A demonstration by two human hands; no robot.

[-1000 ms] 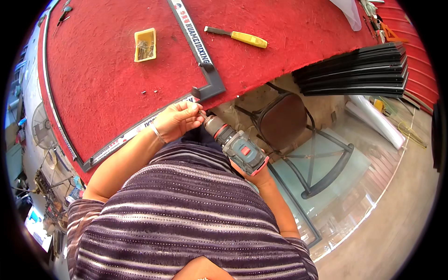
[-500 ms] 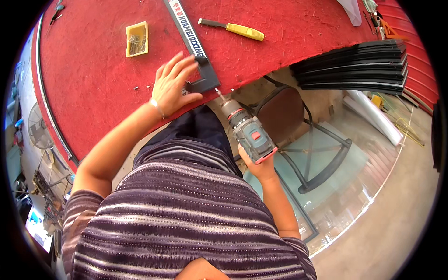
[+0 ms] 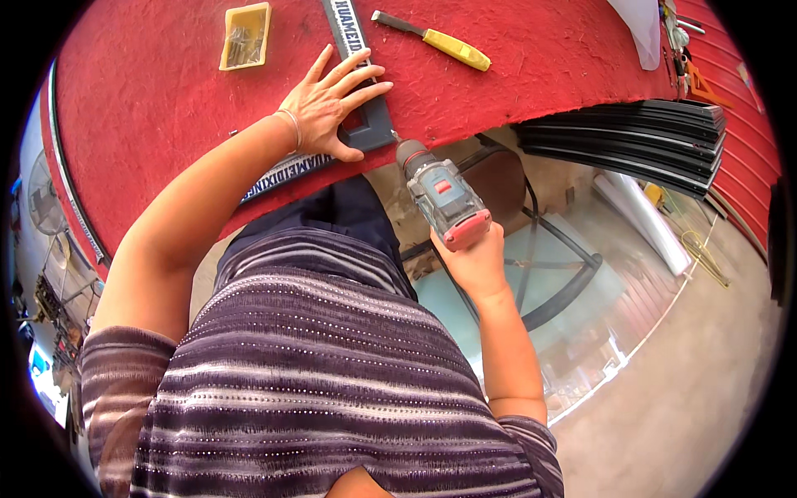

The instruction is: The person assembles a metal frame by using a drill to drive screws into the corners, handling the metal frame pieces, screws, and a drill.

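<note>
My left hand (image 3: 330, 101) lies with fingers spread over the corner of a dark grey frame (image 3: 378, 124), pressing it against the red-covered table (image 3: 166, 116). One frame bar runs away from me and the other runs left along the table's near edge; both carry printed film. My right hand (image 3: 475, 259) grips a cordless drill (image 3: 444, 195), grey with a red base. Its bit points at the outer side of the frame's corner and appears to touch it; the exact contact is too small to make out.
Beyond my left hand stands a yellow tray (image 3: 246, 37) of small screws. A yellow-handled chisel (image 3: 452, 47) lies to its right. Black profiles (image 3: 623, 141) are stacked at the right. Below the table edge are a chair (image 3: 498, 187) and a glass sheet (image 3: 573, 307).
My view has shifted, and the lower frame bar now shows beside my left hand. My left hand lies further onto the corner with fingers spread wider. The drill has come closer to the frame.
</note>
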